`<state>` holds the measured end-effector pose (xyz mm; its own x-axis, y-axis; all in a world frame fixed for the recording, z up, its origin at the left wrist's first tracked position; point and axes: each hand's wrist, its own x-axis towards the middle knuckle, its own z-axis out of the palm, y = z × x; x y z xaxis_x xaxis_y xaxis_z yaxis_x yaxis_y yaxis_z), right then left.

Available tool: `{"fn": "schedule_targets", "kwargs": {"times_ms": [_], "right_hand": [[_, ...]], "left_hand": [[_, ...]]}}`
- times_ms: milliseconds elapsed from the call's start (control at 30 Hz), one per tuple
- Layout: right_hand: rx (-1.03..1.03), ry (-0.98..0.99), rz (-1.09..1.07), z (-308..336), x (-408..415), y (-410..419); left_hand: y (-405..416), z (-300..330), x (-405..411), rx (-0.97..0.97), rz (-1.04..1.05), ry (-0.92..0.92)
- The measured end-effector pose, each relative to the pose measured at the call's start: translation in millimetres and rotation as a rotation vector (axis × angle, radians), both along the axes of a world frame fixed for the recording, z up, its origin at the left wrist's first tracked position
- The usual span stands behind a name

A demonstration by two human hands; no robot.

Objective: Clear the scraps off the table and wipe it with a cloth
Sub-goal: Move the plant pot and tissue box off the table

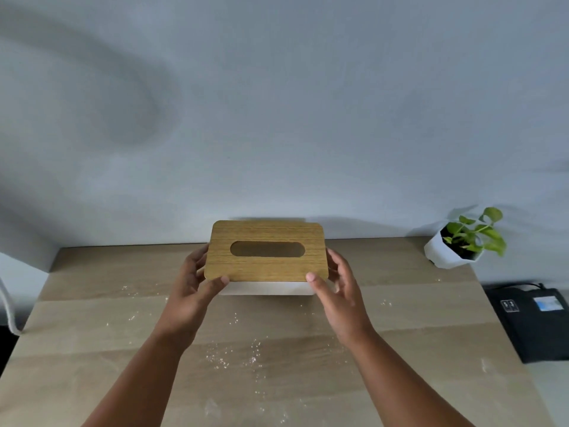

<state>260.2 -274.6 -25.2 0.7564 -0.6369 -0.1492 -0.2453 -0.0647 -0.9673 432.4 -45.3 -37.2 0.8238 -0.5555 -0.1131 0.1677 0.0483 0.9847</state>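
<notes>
A tissue box [267, 266] with a wooden lid and a white body is at the back middle of the wooden table [92, 349]. My left hand [192, 289] grips its left end, thumb on the lid's front corner. My right hand [337, 288] grips its right end the same way. Whether the box rests on the table or is lifted slightly I cannot tell. The oval slot in the lid shows no tissue. Fine white crumbs [237, 354] are scattered over the tabletop, thickest in the middle between my forearms. No cloth is in view.
A small green plant in a white faceted pot [455, 248] stands at the table's back right corner. A black device [535, 322] lies off the table's right edge. A white cable [7, 306] hangs at the far left. A plain wall is behind.
</notes>
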Motion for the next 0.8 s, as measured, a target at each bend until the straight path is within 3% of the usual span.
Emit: {"fn": "schedule_targets", "kwargs": {"times_ms": [800], "right_hand": [[0.030, -0.050, -0.084, 10, -97, -122]], "left_hand": [[-130, 21, -82, 0.068, -0.088, 0.017]]}}
